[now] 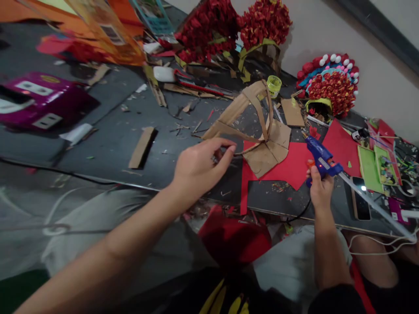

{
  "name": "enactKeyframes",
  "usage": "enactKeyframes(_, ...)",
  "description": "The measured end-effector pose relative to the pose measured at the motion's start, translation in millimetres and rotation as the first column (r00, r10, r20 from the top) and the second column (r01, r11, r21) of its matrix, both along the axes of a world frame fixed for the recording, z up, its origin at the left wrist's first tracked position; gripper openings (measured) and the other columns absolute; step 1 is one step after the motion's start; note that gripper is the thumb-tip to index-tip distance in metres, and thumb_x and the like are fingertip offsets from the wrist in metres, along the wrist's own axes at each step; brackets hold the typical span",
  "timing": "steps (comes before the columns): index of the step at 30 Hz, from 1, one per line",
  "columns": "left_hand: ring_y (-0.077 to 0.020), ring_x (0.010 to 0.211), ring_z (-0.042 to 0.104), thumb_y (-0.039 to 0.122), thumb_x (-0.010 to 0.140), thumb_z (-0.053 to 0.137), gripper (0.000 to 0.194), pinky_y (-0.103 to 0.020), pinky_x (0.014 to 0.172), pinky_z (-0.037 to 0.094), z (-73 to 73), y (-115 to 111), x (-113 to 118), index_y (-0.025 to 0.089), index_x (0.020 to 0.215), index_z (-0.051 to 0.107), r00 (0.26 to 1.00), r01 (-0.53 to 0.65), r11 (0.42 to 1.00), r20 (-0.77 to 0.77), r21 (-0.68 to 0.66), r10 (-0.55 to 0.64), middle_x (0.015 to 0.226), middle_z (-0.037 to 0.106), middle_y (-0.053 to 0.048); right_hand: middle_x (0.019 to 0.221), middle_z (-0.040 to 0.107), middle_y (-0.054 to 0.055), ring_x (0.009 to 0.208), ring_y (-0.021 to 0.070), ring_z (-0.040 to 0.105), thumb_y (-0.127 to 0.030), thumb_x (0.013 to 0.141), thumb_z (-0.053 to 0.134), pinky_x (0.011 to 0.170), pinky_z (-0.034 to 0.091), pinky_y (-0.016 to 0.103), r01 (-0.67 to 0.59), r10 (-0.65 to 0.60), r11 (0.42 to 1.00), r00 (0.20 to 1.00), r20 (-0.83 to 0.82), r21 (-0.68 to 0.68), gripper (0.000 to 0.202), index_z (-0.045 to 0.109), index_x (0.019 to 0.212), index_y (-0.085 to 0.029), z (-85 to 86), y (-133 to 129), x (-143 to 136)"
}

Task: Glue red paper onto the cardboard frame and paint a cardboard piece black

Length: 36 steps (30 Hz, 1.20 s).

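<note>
My left hand pinches the near edge of a brown cardboard frame, whose strips arch up over the dark table. My right hand is wrapped round the handle of a blue glue gun; its nozzle points up and to the left, and a long glue stick runs out of its back. Between the hands, a folded cardboard piece touches the frame and lies over red paper.
A loose cardboard strip and a purple power socket box are at the left. Red flowered pieces stand along the back. A phone lies by the right front edge. Another person's knee shows below.
</note>
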<state>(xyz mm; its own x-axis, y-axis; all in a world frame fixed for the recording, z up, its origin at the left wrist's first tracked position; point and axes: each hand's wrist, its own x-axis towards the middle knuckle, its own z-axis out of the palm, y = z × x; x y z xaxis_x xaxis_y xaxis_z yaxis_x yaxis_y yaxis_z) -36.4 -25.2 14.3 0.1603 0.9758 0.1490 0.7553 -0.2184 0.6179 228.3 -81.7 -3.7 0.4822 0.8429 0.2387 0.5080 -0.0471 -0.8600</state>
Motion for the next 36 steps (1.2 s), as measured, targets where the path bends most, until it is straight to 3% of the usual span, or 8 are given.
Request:
enactKeyframes(4,-0.0251,0.070,0.066,0.037,0.089,0.042,0.031,-0.029,0.052,0.039,-8.9,3,-6,0.019,0.105,0.063,0.943,-0.068,0.997,-0.327,-0.030,0.054,0.087,0.071,-0.008,0.082,0.069,0.005,0.065,0.0152,0.060,-0.054,0.077,0.054,0.066,0.049,0.030,-0.230,0.218,0.952,0.972,-0.083,-0.200,0.040,0.063,0.091,-0.017,5.3,3,-4)
enactKeyframes(7,-0.0283,0.072,0.068,0.038,0.092,0.039,0.034,-0.030,0.051,0.039,-16.4,1,-4,0.019,0.108,0.062,0.908,-0.042,0.999,-0.419,-0.020,0.029,0.086,0.072,-0.008,0.074,0.067,0.004,0.066,0.0169,0.060,-0.055,0.079,0.051,0.067,0.048,0.031,-0.309,0.323,0.906,0.947,0.000,-0.289,0.040,0.063,0.084,-0.018,4.4,4,-12)
enactKeyframes(11,-0.0265,0.083,0.068,0.036,0.092,0.041,0.031,-0.029,0.054,0.042,-22.4,3,-4,0.021,0.106,0.064,0.935,0.083,0.995,-0.349,0.056,-0.059,0.103,0.069,-0.006,0.073,0.067,0.004,0.077,0.0207,0.063,-0.055,0.080,0.049,0.074,0.047,0.032,-0.324,0.386,0.871,0.916,0.107,-0.369,0.038,0.062,0.081,-0.020,6.2,7,-20)
enactKeyframes(15,-0.0253,0.084,0.068,0.033,0.092,0.044,0.027,-0.029,0.053,0.042,-23.3,5,-4,0.020,0.098,0.068,0.936,0.141,0.989,-0.333,0.045,-0.118,0.096,0.070,-0.006,0.075,0.067,0.005,0.079,0.0221,0.063,-0.056,0.080,0.046,0.073,0.047,0.032,-0.314,0.400,0.859,0.905,0.148,-0.404,0.039,0.062,0.080,-0.020,9.4,9,-24)
enactKeyframes(23,-0.0226,0.086,0.067,0.031,0.090,0.049,0.023,-0.027,0.054,0.043,-21.0,6,-3,0.021,0.099,0.067,0.951,0.154,0.988,-0.274,0.018,-0.143,0.097,0.069,-0.003,0.088,0.070,0.008,0.088,0.0253,0.064,-0.056,0.082,0.044,0.081,0.047,0.035,-0.254,0.394,0.866,0.876,0.276,-0.431,0.044,0.063,0.095,-0.018,14.2,7,-25)
enactKeyframes(36,-0.0213,0.088,0.067,0.034,0.091,0.046,0.025,-0.027,0.058,0.046,-24.8,6,-4,0.022,0.099,0.067,0.966,0.131,0.991,-0.228,0.035,-0.120,0.103,0.069,-0.002,0.103,0.069,0.010,0.102,0.0275,0.062,-0.056,0.083,0.043,0.091,0.045,0.039,-0.260,0.450,0.826,0.838,0.308,-0.500,0.052,0.060,0.113,-0.017,28.4,-3,-12)
